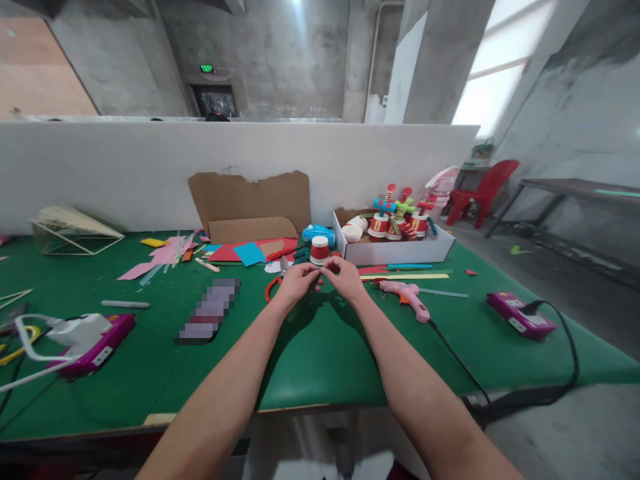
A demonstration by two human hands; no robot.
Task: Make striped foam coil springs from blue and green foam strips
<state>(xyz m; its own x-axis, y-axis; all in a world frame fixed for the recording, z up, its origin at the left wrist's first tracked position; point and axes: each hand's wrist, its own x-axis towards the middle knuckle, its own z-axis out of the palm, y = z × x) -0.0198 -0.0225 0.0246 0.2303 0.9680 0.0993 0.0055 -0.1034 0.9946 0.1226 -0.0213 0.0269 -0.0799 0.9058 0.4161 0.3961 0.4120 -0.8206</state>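
My left hand (pixel 301 280) and my right hand (pixel 342 275) meet fingertip to fingertip above the green table (pixel 320 373). Both are closed in a pinch; whatever lies between the fingers is too small to make out. Just behind them stands an upside-down paper cup (pixel 320 249), white with a red band. Beside my left hand lie scissors with orange handles (pixel 271 289), partly covered by the hand. A pink glue gun (pixel 411 298) rests to the right of my right hand, its cord running to the table's front edge.
A white box (pixel 395 252) at the back right holds several decorated cup figures (pixel 381 223). Coloured paper (pixel 250 253) and a blue object (pixel 319 235) lie behind. A pixelated phone-like object (pixel 210 312), a purple power strip (pixel 520 315) and another power strip (pixel 100 347) lie around.
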